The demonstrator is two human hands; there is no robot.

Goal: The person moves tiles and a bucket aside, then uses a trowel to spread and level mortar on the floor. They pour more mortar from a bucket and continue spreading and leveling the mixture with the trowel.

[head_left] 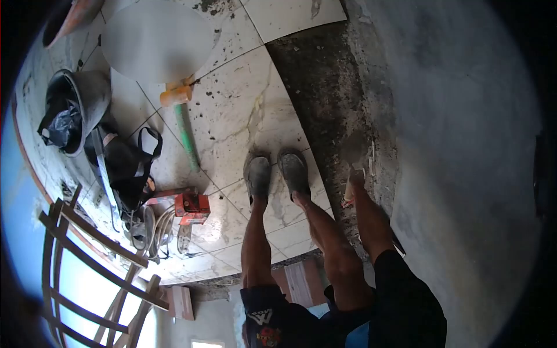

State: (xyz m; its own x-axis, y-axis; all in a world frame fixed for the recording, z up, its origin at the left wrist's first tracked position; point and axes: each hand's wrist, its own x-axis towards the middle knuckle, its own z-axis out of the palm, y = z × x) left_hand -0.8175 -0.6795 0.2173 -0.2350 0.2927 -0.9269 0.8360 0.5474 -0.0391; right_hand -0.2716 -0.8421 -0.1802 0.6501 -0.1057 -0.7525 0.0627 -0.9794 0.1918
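My right hand (pixel 358 178) reaches down from a dark sleeve over the rough strip between the tiles and the grey wall. Its fingers are closed round the light handle of a trowel (pixel 354 149), whose grey blade points away from me over the dark mortar. Just left of it, my two feet in dark shoes stand on the marbled tiles (pixel 232 116). My left hand is not in view.
A mallet (pixel 187 136) with a green handle lies on the tiles. On the left are a black bucket (pixel 93 95), a black bag (pixel 119 162), red boxes (pixel 192 206), coiled cable (pixel 162 229) and a wooden frame (pixel 87 246). The grey wall (pixel 458 145) rises at right.
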